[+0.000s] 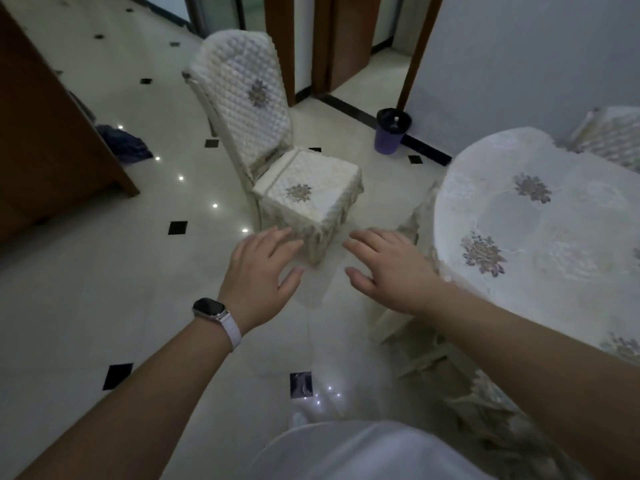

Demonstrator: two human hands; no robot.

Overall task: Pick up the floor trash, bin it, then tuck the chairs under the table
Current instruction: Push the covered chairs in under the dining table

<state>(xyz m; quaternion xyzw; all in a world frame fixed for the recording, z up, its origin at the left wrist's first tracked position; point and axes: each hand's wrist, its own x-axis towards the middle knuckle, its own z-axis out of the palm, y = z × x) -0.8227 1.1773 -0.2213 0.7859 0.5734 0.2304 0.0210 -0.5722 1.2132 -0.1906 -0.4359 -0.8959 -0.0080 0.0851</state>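
Chair [277, 161] with a quilted cream cover stands alone on the floor [86, 289], well apart from the table [540, 230], its seat turned toward the person and its high back toward the doors behind. A grey flower is sewn on the back and another one on the seat, and a fringe hangs down around the seat. Both hands are stretched forward just in front of the near corner of the seat. The left hand [259, 271] is open with the fingers spread, and its fingertips are very near the fringe; I cannot tell if they touch it. The right hand [388, 268] is open too, palm down, holding nothing, and it hangs between the chair and the table. A watch [212, 309] with a white band sits on the left wrist. The round table on the right carries a white lace cloth with the same grey flowers. A second chair [613, 136] shows behind it, near the wall. A purple bin [390, 133] with a black liner stands by the wall, beyond the first chair. The floor is pale tile with small black squares. A dark blue cloth [124, 143] lies on it at the left, beside a brown wooden cabinet [52, 150].
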